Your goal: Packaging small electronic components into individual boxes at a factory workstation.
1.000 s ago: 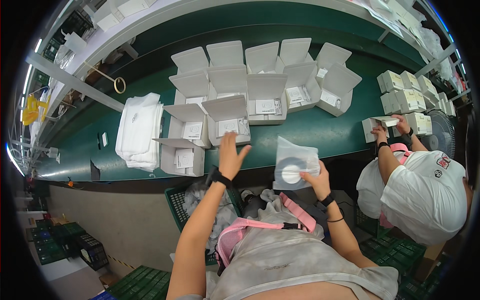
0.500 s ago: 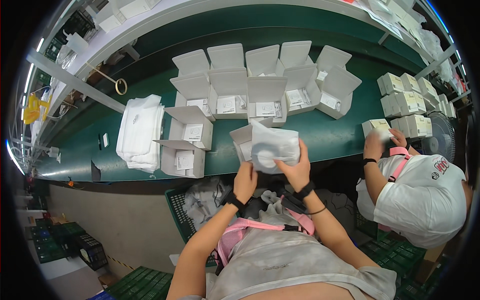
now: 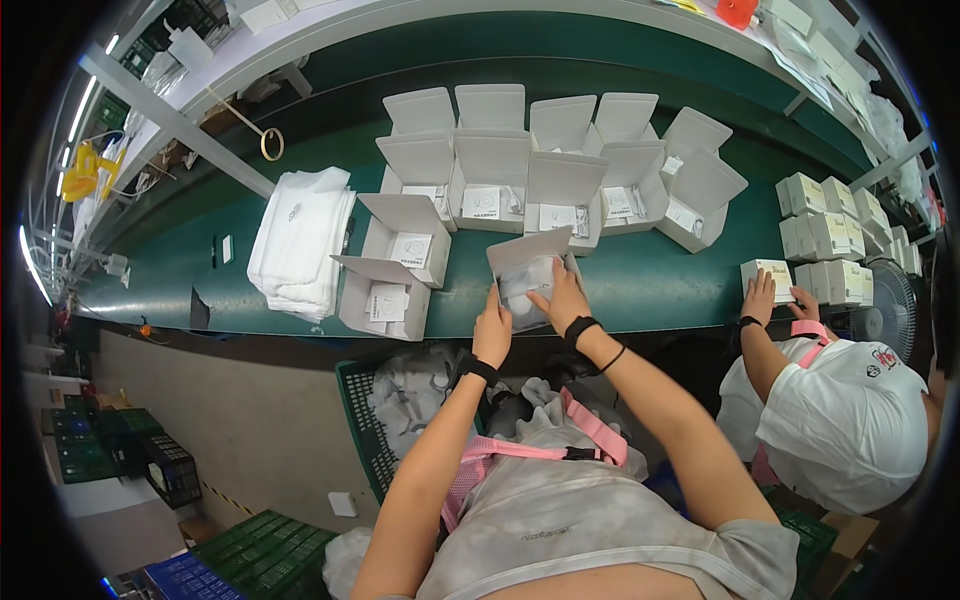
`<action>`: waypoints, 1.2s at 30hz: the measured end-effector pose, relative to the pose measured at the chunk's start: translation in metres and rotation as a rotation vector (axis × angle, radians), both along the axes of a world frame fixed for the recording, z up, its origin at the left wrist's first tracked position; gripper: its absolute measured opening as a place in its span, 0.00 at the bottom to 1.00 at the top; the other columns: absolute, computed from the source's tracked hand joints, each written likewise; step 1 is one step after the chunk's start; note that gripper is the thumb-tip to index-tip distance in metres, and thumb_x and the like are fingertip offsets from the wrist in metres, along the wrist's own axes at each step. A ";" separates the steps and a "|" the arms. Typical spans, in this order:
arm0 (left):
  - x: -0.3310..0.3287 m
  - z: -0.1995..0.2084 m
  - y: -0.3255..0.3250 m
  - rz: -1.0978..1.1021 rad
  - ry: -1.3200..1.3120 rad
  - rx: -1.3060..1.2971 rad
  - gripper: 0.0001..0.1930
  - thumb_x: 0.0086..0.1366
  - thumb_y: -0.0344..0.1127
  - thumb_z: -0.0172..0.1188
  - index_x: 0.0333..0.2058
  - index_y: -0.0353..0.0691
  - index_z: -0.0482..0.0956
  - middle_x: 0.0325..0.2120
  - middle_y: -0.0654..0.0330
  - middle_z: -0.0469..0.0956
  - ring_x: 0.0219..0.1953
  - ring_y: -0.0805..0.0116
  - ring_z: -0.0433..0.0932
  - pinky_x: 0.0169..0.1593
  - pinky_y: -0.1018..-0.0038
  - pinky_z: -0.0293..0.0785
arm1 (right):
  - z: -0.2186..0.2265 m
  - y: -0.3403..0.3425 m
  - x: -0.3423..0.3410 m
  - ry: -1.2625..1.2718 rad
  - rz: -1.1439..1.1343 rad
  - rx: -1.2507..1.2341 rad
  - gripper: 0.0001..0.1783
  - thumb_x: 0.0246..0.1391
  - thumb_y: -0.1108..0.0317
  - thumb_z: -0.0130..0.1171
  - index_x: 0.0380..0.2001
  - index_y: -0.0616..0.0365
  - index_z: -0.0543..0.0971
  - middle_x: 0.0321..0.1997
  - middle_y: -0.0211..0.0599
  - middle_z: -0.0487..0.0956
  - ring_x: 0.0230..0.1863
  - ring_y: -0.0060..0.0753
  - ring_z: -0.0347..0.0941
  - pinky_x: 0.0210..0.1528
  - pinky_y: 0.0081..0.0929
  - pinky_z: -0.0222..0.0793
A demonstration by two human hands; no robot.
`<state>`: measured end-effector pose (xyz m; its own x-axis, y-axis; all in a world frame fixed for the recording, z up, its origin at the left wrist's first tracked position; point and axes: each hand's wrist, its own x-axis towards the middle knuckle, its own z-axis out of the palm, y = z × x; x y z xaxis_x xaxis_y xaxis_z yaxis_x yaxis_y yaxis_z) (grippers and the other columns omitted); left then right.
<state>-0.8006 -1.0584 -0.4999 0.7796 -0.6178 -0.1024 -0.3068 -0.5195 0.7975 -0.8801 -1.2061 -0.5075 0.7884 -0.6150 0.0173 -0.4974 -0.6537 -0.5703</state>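
Note:
Right in front of me, at the table's near edge, a small white box (image 3: 540,245) stands with its lid up. Inside its mouth sits a round-looking item in a translucent white bag (image 3: 527,284); the item's kind is hidden by the wrapping. My left hand (image 3: 492,332) grips the box's left near side, fingers closed along its edge. My right hand (image 3: 566,300) is at the right side, its thumb pressed on the bag and its fingers curled at the box's right wall, partly hidden.
Several open white boxes (image 3: 490,150) holding cards and small bagged parts stand on the green table (image 3: 480,305). A stack of white bags (image 3: 297,240) lies left. At right, a co-worker (image 3: 840,400) touches a closed box (image 3: 764,272) near more closed boxes and a fan (image 3: 890,310).
The bagged item has gone from above the box down into its mouth, with my right hand following. My left hand has taken hold of the box side. The whole view has shifted slightly.

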 end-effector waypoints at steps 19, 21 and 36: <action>-0.001 -0.003 0.009 0.077 0.195 -0.177 0.23 0.61 0.30 0.47 0.56 0.33 0.62 0.27 0.39 0.74 0.29 0.47 0.76 0.33 0.62 0.71 | 0.027 -0.009 -0.030 -0.095 0.132 -0.116 0.26 0.45 0.69 0.57 0.50 0.67 0.69 0.50 0.56 0.69 0.51 0.53 0.65 0.53 0.38 0.63; 0.000 0.002 0.017 0.046 0.315 -0.152 0.21 0.62 0.29 0.47 0.55 0.34 0.64 0.26 0.46 0.76 0.26 0.67 0.78 0.30 0.71 0.73 | 0.059 -0.008 -0.044 -0.147 0.022 -0.151 0.26 0.47 0.67 0.56 0.50 0.67 0.68 0.47 0.56 0.72 0.50 0.56 0.66 0.52 0.39 0.64; -0.048 -0.035 0.067 -0.531 0.703 -0.267 0.16 0.63 0.40 0.53 0.42 0.33 0.74 0.36 0.55 0.78 0.40 0.68 0.77 0.44 0.74 0.72 | -0.022 -0.286 -0.268 0.482 -0.426 -0.652 0.22 0.56 0.62 0.50 0.48 0.68 0.71 0.49 0.59 0.72 0.52 0.57 0.67 0.56 0.40 0.60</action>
